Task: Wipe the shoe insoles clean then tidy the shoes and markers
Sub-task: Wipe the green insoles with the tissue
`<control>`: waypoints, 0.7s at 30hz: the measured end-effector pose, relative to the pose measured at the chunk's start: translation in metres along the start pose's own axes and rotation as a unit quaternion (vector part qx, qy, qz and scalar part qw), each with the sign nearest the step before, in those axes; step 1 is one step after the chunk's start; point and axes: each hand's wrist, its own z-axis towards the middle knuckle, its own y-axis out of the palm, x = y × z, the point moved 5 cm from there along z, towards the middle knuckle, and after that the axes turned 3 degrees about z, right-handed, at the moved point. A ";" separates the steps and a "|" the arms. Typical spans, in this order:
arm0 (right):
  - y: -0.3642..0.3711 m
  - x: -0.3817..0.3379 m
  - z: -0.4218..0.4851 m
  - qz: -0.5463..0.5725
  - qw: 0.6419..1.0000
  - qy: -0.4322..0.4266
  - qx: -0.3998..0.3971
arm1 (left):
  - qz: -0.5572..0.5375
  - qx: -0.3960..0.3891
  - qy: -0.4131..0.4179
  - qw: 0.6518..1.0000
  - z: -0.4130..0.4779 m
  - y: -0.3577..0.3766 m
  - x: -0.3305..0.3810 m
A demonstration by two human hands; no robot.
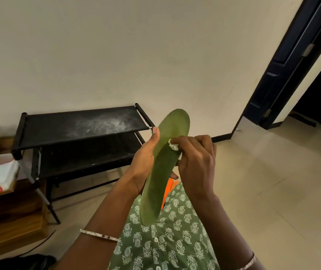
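The right hand [194,162] pinches a white wad [173,146] on the insole [175,123], gripped at nine o'clock by the left hand [143,162]; wiping step, next stroke likely needs steady pressure.

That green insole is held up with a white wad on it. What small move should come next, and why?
Probably draw the white wad down the green insole toward its near end. The right hand pinches the wad against the insole's upper part while the left hand holds its edge. The long stretch below the wad is uncovered, so a downward stroke would likely wipe it.
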 end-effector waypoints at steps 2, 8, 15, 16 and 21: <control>0.000 -0.009 -0.009 0.031 0.999 -0.024 0.000 | -0.017 0.013 -0.003 1.000 0.002 -0.005 -0.001; 0.003 -0.026 -0.034 0.041 0.994 -0.102 -0.010 | -0.049 0.027 -0.006 0.998 0.004 -0.013 -0.004; 0.002 0.005 0.005 0.017 0.999 -0.038 0.017 | -0.021 -0.011 -0.018 1.000 -0.001 0.000 -0.001; 0.003 0.008 0.007 0.022 0.999 -0.018 0.017 | -0.019 -0.011 -0.018 1.000 0.000 -0.001 -0.001; 0.009 -0.005 -0.011 0.047 0.997 0.048 -0.035 | -0.050 0.023 -0.019 0.998 0.000 -0.006 -0.003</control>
